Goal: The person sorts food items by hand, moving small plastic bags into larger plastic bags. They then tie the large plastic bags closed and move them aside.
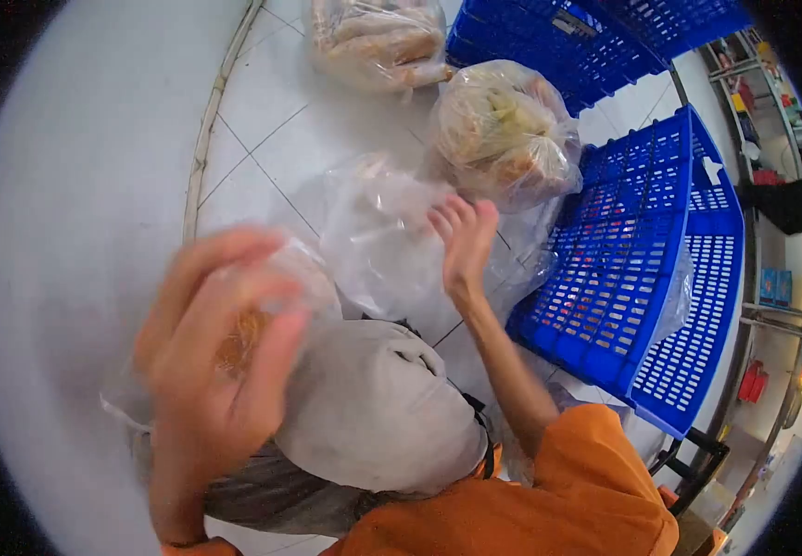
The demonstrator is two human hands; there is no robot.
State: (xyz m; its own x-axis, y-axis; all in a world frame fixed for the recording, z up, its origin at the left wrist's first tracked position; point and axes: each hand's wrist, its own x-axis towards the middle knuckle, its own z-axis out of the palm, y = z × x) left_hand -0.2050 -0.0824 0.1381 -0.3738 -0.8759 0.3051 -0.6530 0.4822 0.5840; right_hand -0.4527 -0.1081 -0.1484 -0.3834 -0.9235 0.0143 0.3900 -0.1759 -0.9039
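My left hand is raised close to the camera, blurred, fingers curved and apart with nothing visible between them. Behind it, partly hidden, a clear plastic bag holds something orange-brown. Over the floor, my right hand has its fingers loosely bent and overlaps the edge of a crumpled clear plastic bag. Just beyond it sits a full, gathered clear bag with pale yellowish contents. Farther off lies another clear bag with what looks like plucked poultry inside.
Blue slatted plastic crates stand at the right, with more blue crates at the top. A white wall runs along the left. White floor tiles lie underneath. Shelves with goods line the far right.
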